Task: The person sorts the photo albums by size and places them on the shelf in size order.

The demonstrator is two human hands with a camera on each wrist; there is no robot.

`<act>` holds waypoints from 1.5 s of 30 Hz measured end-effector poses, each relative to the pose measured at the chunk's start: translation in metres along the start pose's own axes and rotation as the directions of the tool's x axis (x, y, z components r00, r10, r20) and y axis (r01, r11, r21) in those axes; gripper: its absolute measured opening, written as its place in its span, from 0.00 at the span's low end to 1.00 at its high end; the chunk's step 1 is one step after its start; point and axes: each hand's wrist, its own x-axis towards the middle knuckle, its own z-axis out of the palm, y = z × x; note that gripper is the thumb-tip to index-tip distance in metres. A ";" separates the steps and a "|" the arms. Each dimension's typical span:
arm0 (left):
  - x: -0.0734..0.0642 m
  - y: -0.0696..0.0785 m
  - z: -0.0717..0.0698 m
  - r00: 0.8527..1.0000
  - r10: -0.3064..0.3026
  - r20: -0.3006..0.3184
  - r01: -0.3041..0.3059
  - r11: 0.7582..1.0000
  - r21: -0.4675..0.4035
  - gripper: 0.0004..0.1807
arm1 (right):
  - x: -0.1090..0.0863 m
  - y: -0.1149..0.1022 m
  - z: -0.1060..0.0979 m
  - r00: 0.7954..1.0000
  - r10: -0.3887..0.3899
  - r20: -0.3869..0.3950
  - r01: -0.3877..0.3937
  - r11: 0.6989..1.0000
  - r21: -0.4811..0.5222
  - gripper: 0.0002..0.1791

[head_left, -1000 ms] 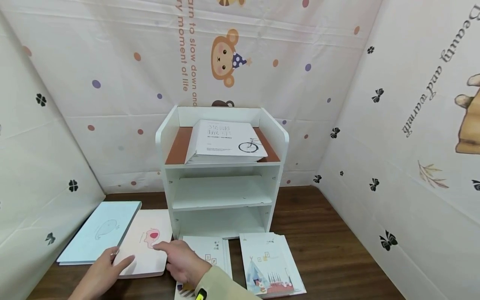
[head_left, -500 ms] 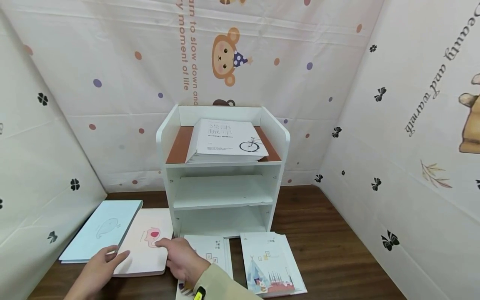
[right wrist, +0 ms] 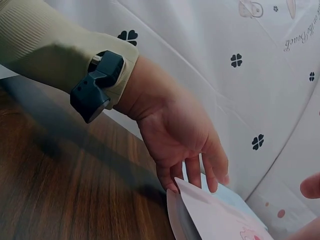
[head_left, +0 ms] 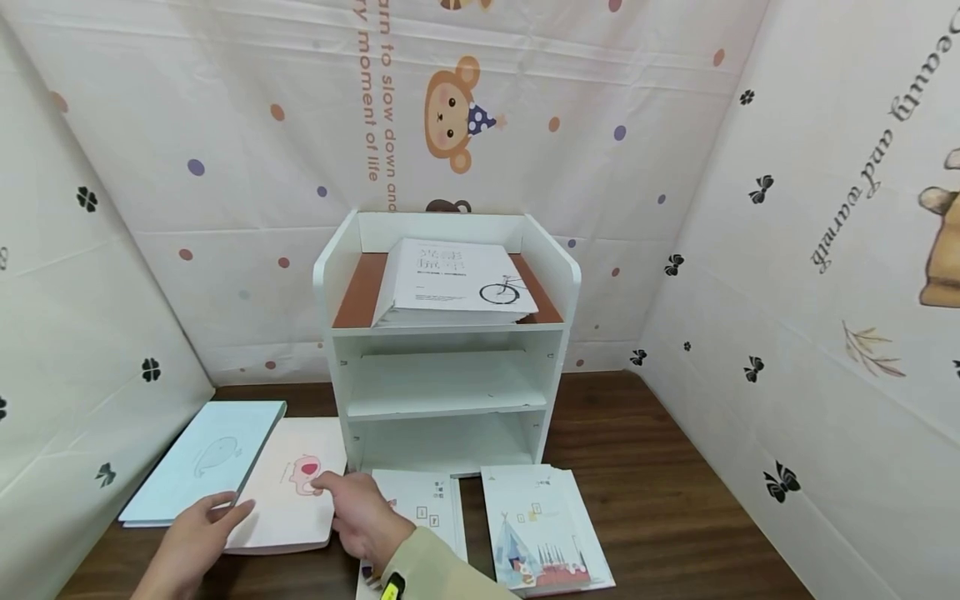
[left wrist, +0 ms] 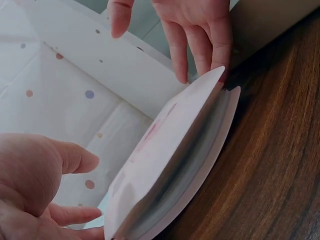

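Observation:
A pale pink notebook [head_left: 288, 467] with a red elephant on its cover lies on the table left of the shelf. My left hand [head_left: 191, 533] touches its near left edge with the fingers, thumb held apart above the cover. At the opposite edge is my right hand [head_left: 367, 517], its fingertips against the side and its thumb raised over the cover. In the left wrist view, the notebook's pages [left wrist: 192, 165] fan slightly between its covers. The right wrist view shows the left fingers [right wrist: 192, 172] at the notebook's edge. A light blue book [head_left: 202, 462] partly lies beside it.
The white shelf [head_left: 446, 410] stands at the back middle, with a stack of books with a bicycle cover [head_left: 450, 283] on top. Before it lie a white book [head_left: 408, 492], partly under the right arm, and a tent-picture book [head_left: 536, 529]. Printed cloth walls [head_left: 750, 250] surround the table.
My left hand has slid a little left along the notebook. The right hand stays nearly where it was, and the notebook has hardly moved.

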 end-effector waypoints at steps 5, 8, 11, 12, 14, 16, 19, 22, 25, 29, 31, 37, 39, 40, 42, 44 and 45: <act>0.006 -0.003 0.001 1.000 -0.015 -0.023 0.014 0.999 -0.039 0.47 | -0.001 0.001 0.004 1.000 -0.025 -0.017 0.025 0.999 -0.020 0.31; 0.005 0.000 0.001 0.999 -0.016 -0.041 0.014 0.998 -0.061 0.43 | -0.001 0.001 0.006 0.999 -0.031 -0.037 0.029 0.999 -0.044 0.32; 0.004 0.001 0.001 0.998 -0.026 -0.057 0.021 0.997 -0.077 0.41 | -0.001 0.001 0.007 0.998 -0.036 -0.056 0.032 0.997 -0.076 0.36; 0.003 0.001 0.002 0.998 -0.030 -0.061 0.025 0.996 -0.083 0.40 | -0.001 0.002 0.007 0.997 -0.040 -0.062 0.034 0.996 -0.088 0.37; 0.007 -0.001 0.002 0.997 -0.033 -0.068 0.027 0.996 -0.089 0.40 | -0.001 0.003 0.007 0.996 -0.058 -0.069 0.050 0.993 -0.104 0.39; 0.009 -0.002 0.002 0.997 -0.034 -0.071 0.027 0.995 -0.093 0.41 | -0.002 0.005 0.009 0.994 -0.084 -0.076 0.075 0.991 -0.109 0.39; 0.011 -0.004 0.003 0.997 -0.032 -0.075 0.025 0.995 -0.095 0.41 | -0.002 0.007 0.010 0.990 -0.111 -0.086 0.102 0.989 -0.103 0.37; 0.011 -0.004 0.004 0.996 -0.038 -0.085 0.028 0.994 -0.107 0.40 | -0.002 0.009 0.011 0.988 -0.121 -0.093 0.113 0.990 -0.090 0.32; 0.010 -0.005 0.004 0.994 -0.043 -0.098 0.029 0.990 -0.136 0.39 | -0.001 0.011 0.013 0.989 -0.119 -0.091 0.113 0.991 -0.071 0.28; 0.010 -0.005 0.005 0.993 -0.059 -0.101 0.039 0.982 -0.187 0.40 | 0.001 0.014 0.015 0.992 -0.096 -0.078 0.093 0.995 -0.037 0.27; 0.010 -0.004 0.005 0.993 -0.071 -0.094 0.050 0.976 -0.212 0.42 | 0.002 0.016 0.015 0.993 -0.087 -0.078 0.085 0.996 -0.028 0.28; 0.012 -0.007 0.005 0.994 -0.094 -0.058 0.073 0.952 -0.298 0.49 | 0.005 0.022 0.018 0.995 -0.070 -0.067 0.073 0.997 0.038 0.30; 0.013 -0.008 0.005 0.994 -0.098 -0.040 0.079 0.939 -0.336 0.51 | 0.005 0.024 0.018 0.996 -0.067 -0.066 0.070 0.996 0.052 0.28; 0.013 -0.008 0.004 0.995 -0.098 -0.032 0.081 0.934 -0.349 0.52 | 0.004 0.024 0.019 0.995 -0.067 -0.074 0.071 0.996 0.049 0.27; 0.014 -0.009 0.003 0.995 -0.097 -0.015 0.085 0.923 -0.376 0.53 | 0.004 0.026 0.019 0.993 -0.072 -0.090 0.076 0.996 0.043 0.26; 0.014 -0.009 0.003 0.995 -0.097 -0.003 0.088 0.919 -0.385 0.54 | 0.005 0.027 0.020 0.992 -0.073 -0.105 0.078 0.996 0.042 0.22; 0.014 -0.009 0.003 0.995 -0.098 0.004 0.092 0.916 -0.391 0.54 | 0.005 0.028 0.020 0.991 -0.074 -0.114 0.079 0.996 0.043 0.21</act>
